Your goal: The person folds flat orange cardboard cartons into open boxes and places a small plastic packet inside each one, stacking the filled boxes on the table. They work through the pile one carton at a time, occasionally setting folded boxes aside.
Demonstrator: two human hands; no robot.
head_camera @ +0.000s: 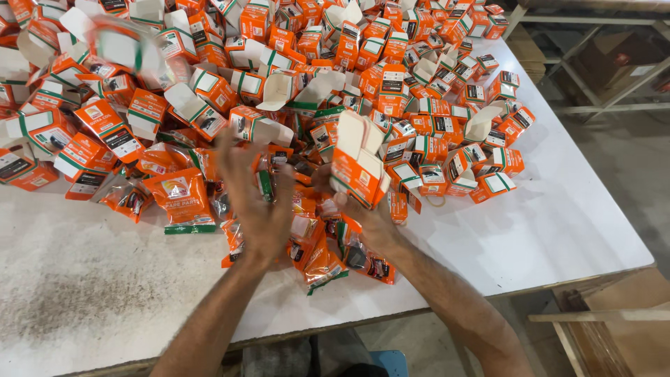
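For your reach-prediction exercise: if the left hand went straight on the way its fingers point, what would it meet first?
Probably the open orange-and-white carton just beyond the left hand, at the heap's near edge; depth is unclear.

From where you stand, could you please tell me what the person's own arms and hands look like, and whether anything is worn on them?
Both forearms are bare as far as the picture shows: no sleeves in view. The left hand and right hand wear no gloves. No watch, band or ring shows on either wrist or on the fingers, though the left hand is blurred.
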